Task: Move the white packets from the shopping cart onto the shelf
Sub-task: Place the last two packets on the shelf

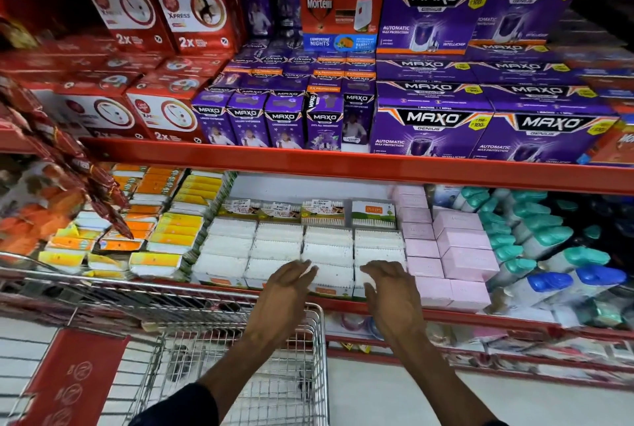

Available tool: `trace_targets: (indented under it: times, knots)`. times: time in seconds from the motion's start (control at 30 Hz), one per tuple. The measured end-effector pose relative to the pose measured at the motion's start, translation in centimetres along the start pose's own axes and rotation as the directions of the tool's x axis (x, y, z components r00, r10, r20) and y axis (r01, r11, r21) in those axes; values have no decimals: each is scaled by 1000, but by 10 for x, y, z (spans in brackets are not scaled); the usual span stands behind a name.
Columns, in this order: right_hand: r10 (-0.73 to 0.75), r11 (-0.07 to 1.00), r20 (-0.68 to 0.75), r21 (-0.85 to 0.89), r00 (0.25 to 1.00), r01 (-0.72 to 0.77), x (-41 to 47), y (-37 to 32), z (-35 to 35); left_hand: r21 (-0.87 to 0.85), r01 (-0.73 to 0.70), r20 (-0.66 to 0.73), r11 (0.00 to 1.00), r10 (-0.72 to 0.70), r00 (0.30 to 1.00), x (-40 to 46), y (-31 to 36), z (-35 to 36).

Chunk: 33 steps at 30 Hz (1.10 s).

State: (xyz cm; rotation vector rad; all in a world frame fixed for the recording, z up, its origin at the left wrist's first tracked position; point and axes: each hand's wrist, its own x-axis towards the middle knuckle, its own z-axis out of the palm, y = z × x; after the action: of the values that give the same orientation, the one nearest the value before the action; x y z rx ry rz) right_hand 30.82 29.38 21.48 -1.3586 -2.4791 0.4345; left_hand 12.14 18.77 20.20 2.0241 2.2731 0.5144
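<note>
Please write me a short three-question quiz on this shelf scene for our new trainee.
1. True or false: the left hand and the right hand are both open over the white packets on the shelf.
2. Which boxes sit directly right of the white packets? A) purple boxes B) pink boxes C) red boxes
3. Fill in: the metal wire thing under the forearms is the ____.

Key: 1 true; 2 B; 3 cart
</note>
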Motion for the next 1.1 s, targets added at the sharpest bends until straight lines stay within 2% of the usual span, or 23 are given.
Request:
trace_targets:
  times: [0.2,0.37,0.5,0.63,0.83,1.1]
  knots:
    - [-81,986,-59,139,995,89,5,-47,25,85,105,-58,991,-100,993,-24,-57,-25]
    - [-189,977,50,114,981,183,8,-97,51,120,165,-43,979,-160,986,-38,-100,-40]
    - [-258,966,157,11,953,259,17,-125,74,149,174,4,973,-177,984,-44,-121,-46]
    - [-219,971,247,-43,944,237,26,-142,80,137,175,18,975,-179,984,-44,-133,-48]
    - [-156,984,221,-45,963,170,28,-155,73,129,189,22,973,-194,981,-41,-139,-52]
    - [-139,977,211,-130,967,169,26,-162,74,145,174,63,974,-185,981,-40,-152,-43]
